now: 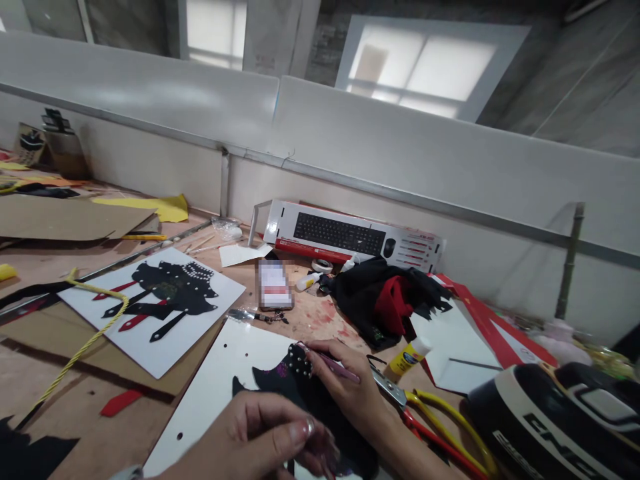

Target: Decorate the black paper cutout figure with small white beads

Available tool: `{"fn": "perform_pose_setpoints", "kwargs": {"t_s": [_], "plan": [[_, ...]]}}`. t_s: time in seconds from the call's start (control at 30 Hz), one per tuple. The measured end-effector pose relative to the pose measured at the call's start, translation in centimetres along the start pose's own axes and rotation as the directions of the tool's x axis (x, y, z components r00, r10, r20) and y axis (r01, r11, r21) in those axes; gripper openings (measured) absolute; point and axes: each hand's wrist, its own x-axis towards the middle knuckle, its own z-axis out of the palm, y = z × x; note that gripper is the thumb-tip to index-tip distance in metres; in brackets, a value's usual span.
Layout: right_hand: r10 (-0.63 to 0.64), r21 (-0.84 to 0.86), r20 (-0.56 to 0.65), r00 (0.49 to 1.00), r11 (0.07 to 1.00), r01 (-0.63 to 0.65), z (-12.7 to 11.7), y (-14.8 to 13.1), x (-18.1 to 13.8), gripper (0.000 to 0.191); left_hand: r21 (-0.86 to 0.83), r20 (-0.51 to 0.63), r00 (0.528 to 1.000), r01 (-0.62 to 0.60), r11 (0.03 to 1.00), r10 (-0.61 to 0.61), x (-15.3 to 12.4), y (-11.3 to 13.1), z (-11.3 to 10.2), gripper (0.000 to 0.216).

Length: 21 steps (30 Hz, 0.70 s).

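Observation:
My right hand [350,377] grips a slim pink stick-like tool [334,367], its tip close to the studded end of a black cut-out piece [325,407]. White pearl-like beads [299,360] sit on that end, and purple marks show nearby. Below, my left hand [265,433] is curled in over the black piece, thumb against fingers; a shiny, clear bit shows at the fingertips, too unclear to name. Under the black piece lies a white board [200,393] with small holes. To the left, a finished-looking black and red beaded cut-out [173,287] rests on a white square sheet [170,353].
Yellow-and-red-handled scissors [425,420] and a glue stick [407,359] lie by my right forearm, near a black bag-like item [540,427]. Farther back are a phone [275,283], black and red cloth [380,300] and a keyboard box [350,237]. Yellow cord [83,353] crosses the left side.

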Motion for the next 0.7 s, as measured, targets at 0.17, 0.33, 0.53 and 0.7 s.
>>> {"fn": "perform_pose_setpoints", "kwargs": {"t_s": [0.17,0.33,0.53,0.7], "plan": [[0.028,0.034,0.012,1.0,0.999,-0.028,0.0,-0.1,0.2,0.016,0.45,-0.23,0.917,-0.196,0.871,0.325,1.0,3.2,-2.4,0.028],[0.008,0.056,0.006,1.0,0.998,-0.008,-0.1,-0.7,0.3,0.015,0.808,-0.103,0.837,-0.244,0.536,0.537,4.0,3.4,-5.5,0.026],[-0.016,0.068,-0.011,1.0,0.998,0.017,-0.1,-0.8,0.3,0.015,0.866,-0.051,0.841,-0.232,0.443,0.539,6.9,2.3,-5.9,0.039],[-0.027,0.071,-0.027,0.999,0.997,0.029,0.0,-0.5,0.3,0.015,0.868,-0.014,0.833,-0.264,0.421,0.552,7.8,1.9,-6.0,0.046]]}}
